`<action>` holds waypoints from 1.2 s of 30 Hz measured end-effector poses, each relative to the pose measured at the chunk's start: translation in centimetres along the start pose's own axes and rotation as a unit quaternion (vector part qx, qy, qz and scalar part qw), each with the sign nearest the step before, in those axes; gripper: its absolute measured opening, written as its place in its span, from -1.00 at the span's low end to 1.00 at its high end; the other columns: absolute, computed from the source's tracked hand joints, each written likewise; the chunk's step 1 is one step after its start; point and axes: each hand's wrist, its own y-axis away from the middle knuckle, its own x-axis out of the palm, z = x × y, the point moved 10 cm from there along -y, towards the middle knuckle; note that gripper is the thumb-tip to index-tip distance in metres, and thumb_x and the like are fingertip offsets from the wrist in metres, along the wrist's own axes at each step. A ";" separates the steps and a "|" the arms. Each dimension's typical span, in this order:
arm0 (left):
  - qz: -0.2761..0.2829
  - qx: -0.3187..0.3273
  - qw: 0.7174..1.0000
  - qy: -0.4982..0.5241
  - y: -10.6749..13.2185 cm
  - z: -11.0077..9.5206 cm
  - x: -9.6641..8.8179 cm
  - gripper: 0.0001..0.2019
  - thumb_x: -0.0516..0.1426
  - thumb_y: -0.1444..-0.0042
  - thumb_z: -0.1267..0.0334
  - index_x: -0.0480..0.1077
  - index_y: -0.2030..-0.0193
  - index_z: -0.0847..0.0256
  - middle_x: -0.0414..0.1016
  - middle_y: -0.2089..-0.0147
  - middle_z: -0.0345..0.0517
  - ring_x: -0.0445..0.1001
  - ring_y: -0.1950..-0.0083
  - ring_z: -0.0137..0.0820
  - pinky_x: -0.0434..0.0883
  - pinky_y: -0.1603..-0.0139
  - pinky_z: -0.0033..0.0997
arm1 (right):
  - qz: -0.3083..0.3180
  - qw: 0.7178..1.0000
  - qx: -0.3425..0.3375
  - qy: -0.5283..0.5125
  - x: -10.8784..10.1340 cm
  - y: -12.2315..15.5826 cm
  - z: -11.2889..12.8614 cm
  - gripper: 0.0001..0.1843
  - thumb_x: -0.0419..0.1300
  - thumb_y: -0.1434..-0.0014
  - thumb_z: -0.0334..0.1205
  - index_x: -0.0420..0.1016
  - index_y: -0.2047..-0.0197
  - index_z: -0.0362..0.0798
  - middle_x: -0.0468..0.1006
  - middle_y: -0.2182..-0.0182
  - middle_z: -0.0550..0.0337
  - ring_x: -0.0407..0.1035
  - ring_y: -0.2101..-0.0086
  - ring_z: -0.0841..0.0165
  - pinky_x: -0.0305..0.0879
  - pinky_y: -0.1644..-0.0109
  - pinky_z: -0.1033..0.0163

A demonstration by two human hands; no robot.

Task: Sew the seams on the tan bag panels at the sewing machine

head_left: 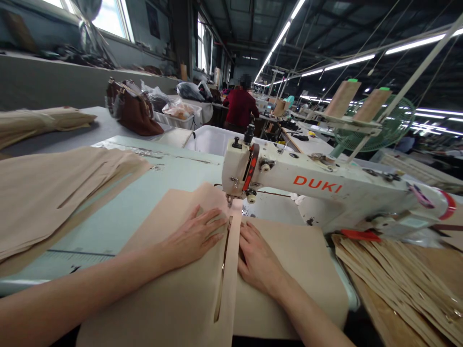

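A large beige panel (162, 303) lies across the sewing machine (347, 193) bed, its far edge under the needle and presser foot (230, 200). A long narrow slot with a metallic zipper-like line (223, 267) runs through it, beside a beige strip (235, 279). My left hand (198, 236) rests flat on the panel left of the slot, fingers stretched toward the needle. On the other side, my right hand (258, 258) lies on the panel with its fingers extended against the strip's edge. The strip's underside is hidden.
Stacked slotted beige panels (47, 193) lie left. Several beige zipper strips (401, 284) cover a wooden board at right, near a red object (360, 235). Behind are a brown handbag (132, 108), a white bin (210, 140), thread cones (342, 99), and a person in dark red (240, 107).
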 end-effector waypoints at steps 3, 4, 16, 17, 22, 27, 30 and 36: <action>-0.001 0.003 1.000 -0.006 0.0 0.0 0.0 -0.63 -0.01 -0.42 0.19 0.27 -0.32 0.07 0.30 -0.36 0.00 0.19 -0.41 -0.19 -0.10 -0.47 0.15 | 0.002 1.000 0.004 0.001 0.1 0.0 -0.1 -0.46 0.10 -0.28 -0.35 0.29 -0.32 -0.05 0.37 -0.24 -0.01 0.15 -0.29 0.19 -0.07 -0.47 -0.09; -0.004 0.005 1.000 -0.011 0.1 0.0 -0.1 -0.62 -0.01 -0.42 0.20 0.27 -0.33 0.07 0.30 -0.35 0.00 0.18 -0.42 -0.19 -0.11 -0.48 0.14 | 0.001 1.000 0.004 0.001 0.1 0.0 -0.1 -0.45 0.10 -0.28 -0.35 0.28 -0.33 -0.05 0.36 -0.25 -0.01 0.15 -0.29 0.19 -0.07 -0.46 -0.09; -0.030 0.009 0.999 -0.018 0.5 -1.1 -0.3 -0.64 -0.02 -0.43 0.13 0.28 -0.30 0.08 0.31 -0.32 0.05 0.22 -0.38 -0.17 -0.08 -0.46 0.16 | 0.000 1.000 0.004 -0.002 0.0 0.0 0.0 -0.41 0.10 -0.28 -0.36 0.24 -0.36 -0.02 0.34 -0.27 0.00 0.13 -0.30 0.19 -0.06 -0.46 -0.10; -0.033 0.009 0.999 -0.015 0.6 -1.2 -0.3 -0.64 -0.02 -0.43 0.13 0.29 -0.29 0.08 0.31 -0.31 0.05 0.24 -0.36 -0.17 -0.08 -0.46 0.16 | -0.002 1.000 0.002 -0.003 0.1 0.0 0.1 -0.41 0.10 -0.28 -0.36 0.24 -0.36 -0.02 0.33 -0.27 0.00 0.13 -0.31 0.18 -0.05 -0.46 -0.11; -0.038 0.003 0.999 -0.004 0.5 -1.2 -0.4 -0.61 0.02 -0.39 0.14 0.27 -0.31 0.06 0.28 -0.30 0.07 0.25 -0.34 -0.09 -0.03 -0.41 0.30 | -0.005 1.000 -0.002 -0.027 -0.2 0.0 -0.3 -0.50 0.10 -0.30 -0.34 0.34 -0.29 0.00 0.40 -0.20 0.02 0.20 -0.26 0.19 -0.02 -0.45 -0.11; -0.006 0.007 1.000 0.000 0.4 -1.2 -0.2 -0.54 0.04 -0.36 0.11 0.19 -0.37 0.02 0.30 -0.29 0.07 0.22 -0.36 -0.03 0.01 -0.37 0.39 | -0.160 0.980 0.100 -0.057 -4.2 -0.3 -3.7 -0.68 -0.06 -0.38 -0.35 0.51 0.02 -0.02 0.51 0.01 0.02 0.42 -0.02 0.27 0.38 -0.18 0.09; 0.006 0.010 1.000 0.001 0.8 -1.1 0.2 -0.48 0.05 -0.36 0.05 0.13 -0.41 0.04 0.28 -0.34 0.07 0.18 -0.39 -0.01 -0.03 -0.37 0.42 | -0.131 0.990 0.059 -0.002 -3.5 -1.3 -3.1 -0.67 -0.02 -0.34 -0.37 0.45 -0.08 -0.08 0.48 -0.06 -0.02 0.36 -0.11 0.21 0.26 -0.29 -0.01; -0.007 0.025 1.000 -0.011 0.4 -0.7 0.7 -0.40 0.02 -0.37 -0.02 0.04 -0.46 0.10 0.22 -0.41 0.13 0.16 -0.42 0.03 -0.07 -0.39 0.42 | -0.003 0.998 -0.009 0.069 0.4 -2.6 -2.9 -0.53 -0.05 -0.35 -0.42 0.24 -0.29 -0.12 0.34 -0.27 -0.04 0.17 -0.29 0.17 0.03 -0.41 -0.20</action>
